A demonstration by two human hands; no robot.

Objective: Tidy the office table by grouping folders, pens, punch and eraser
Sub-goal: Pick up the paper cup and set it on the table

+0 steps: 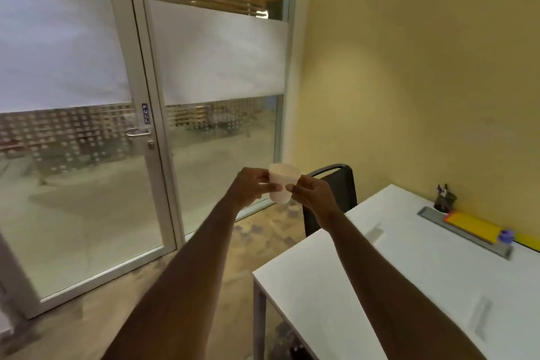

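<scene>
White cup [282, 183] held off the table [409, 272], both hands pinching it

Left hand [248, 187] and right hand [312, 194] grip its sides; folders [473, 226] and pen holder [444, 202] sit along the table's far edge; tidying looks nearly done; next, likely set the cup down.

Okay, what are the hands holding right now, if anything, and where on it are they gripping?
Both hands hold a small white cup by its sides: the left hand pinches its left wall, the right hand its right wall, out over the floor.
</scene>
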